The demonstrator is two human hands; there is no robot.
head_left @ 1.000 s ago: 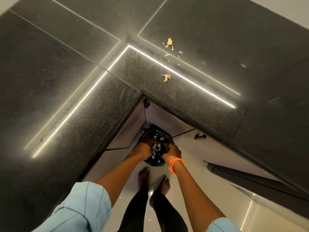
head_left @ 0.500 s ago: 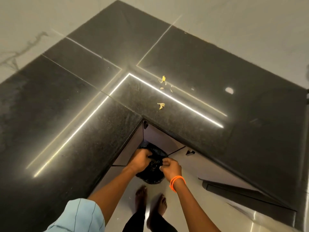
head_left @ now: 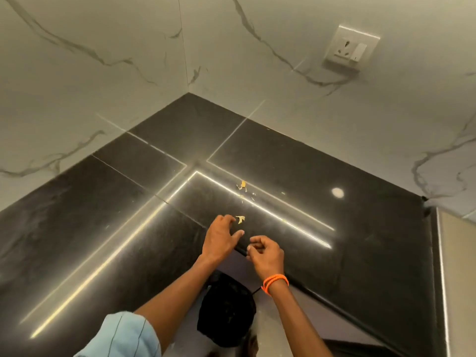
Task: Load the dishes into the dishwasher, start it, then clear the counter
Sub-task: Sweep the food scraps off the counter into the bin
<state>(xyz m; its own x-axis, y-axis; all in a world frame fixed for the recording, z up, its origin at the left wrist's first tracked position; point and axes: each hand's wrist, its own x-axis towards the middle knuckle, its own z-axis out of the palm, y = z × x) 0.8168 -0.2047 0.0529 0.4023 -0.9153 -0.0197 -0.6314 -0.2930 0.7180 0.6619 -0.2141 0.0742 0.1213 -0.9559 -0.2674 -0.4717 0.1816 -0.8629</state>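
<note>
On the black stone counter [head_left: 103, 215], a yellow peel scrap [head_left: 240, 219] lies near the inner corner edge. Further back is a small scatter of yellow scraps [head_left: 242, 185]. My left hand [head_left: 221, 235] hovers over the counter edge with its fingers spread, the fingertips just left of the near scrap and holding nothing. Beside it, my right hand [head_left: 265, 252] has an orange band at the wrist. Its fingers are loosely curled and nothing shows in them. A black bin bag [head_left: 226, 307] sits on the floor below the counter corner, under my forearms.
Marble-patterned walls meet in the corner behind the counter, with a white wall socket [head_left: 351, 48] at the upper right. A steel appliance side [head_left: 456, 253] bounds the counter on the right. Pale cabinet fronts [head_left: 283, 318] run under the counter.
Both hands have let go of the black bag and risen to the counter edge. The view has tilted up from the floor to the counter corner and walls.
</note>
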